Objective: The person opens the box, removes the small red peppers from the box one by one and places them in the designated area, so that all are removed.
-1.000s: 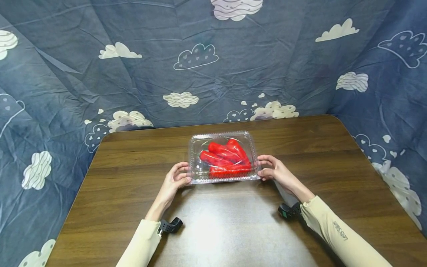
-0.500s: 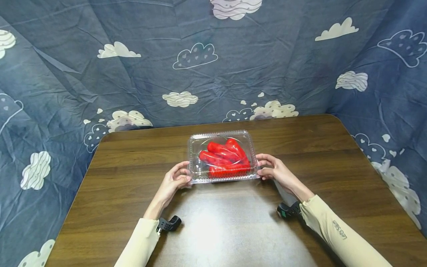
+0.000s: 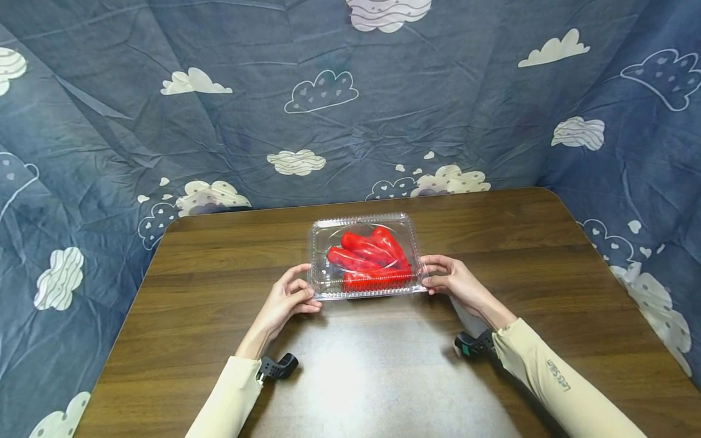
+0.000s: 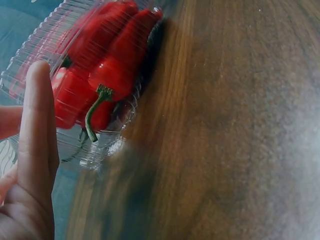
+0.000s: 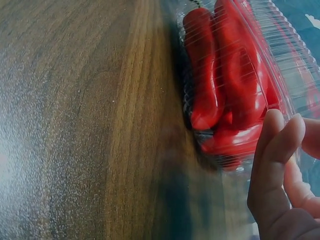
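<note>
A clear plastic clamshell container, lid down, holds several long red peppers on the table's middle. In the left wrist view, one red pepper shows its green stem through the plastic. At the container's left front corner, my left hand pinches the rim, thumb near the top and a finger below. My right hand pinches the right side of the rim between thumb and fingers. The right wrist view has the container's lid partly behind the right hand's fingers.
The brown wooden table extends around the container on all sides. Behind it hangs a blue cloth with a cloud print. Black wrist straps sit on both forearms.
The left hand's fingers have shifted at the front left corner, and one finger now shows below the rim. The container and the right hand have hardly moved.
</note>
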The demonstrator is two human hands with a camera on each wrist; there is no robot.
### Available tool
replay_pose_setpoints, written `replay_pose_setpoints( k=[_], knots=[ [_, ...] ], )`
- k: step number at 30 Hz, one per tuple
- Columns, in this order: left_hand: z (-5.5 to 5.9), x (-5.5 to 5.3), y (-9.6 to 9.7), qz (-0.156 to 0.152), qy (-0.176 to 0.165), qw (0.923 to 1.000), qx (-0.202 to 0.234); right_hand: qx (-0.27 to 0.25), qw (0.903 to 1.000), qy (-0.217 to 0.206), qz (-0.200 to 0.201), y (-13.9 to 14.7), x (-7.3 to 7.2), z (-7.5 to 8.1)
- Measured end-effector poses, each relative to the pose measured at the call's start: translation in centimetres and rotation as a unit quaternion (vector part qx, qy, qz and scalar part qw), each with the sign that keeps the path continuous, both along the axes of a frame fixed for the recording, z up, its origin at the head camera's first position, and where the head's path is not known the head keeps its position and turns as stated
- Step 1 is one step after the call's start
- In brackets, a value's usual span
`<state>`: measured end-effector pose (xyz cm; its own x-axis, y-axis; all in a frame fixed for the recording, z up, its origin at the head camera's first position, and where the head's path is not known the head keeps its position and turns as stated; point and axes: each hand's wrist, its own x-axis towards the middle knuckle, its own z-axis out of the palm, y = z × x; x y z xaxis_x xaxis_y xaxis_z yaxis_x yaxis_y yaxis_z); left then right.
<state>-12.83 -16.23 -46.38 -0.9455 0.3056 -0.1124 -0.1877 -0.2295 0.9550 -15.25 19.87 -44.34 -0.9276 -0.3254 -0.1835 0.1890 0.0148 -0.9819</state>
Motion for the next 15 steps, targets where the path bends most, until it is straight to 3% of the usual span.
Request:
replay_pose_setpoints(
  k=[15],
  knots=[
    [0.29, 0.23, 0.30, 0.023, -0.016, 0.9995, 0.016, -0.012, 0.9999, -0.009, -0.007, 0.08, 0.19, -0.03]
  ],
)
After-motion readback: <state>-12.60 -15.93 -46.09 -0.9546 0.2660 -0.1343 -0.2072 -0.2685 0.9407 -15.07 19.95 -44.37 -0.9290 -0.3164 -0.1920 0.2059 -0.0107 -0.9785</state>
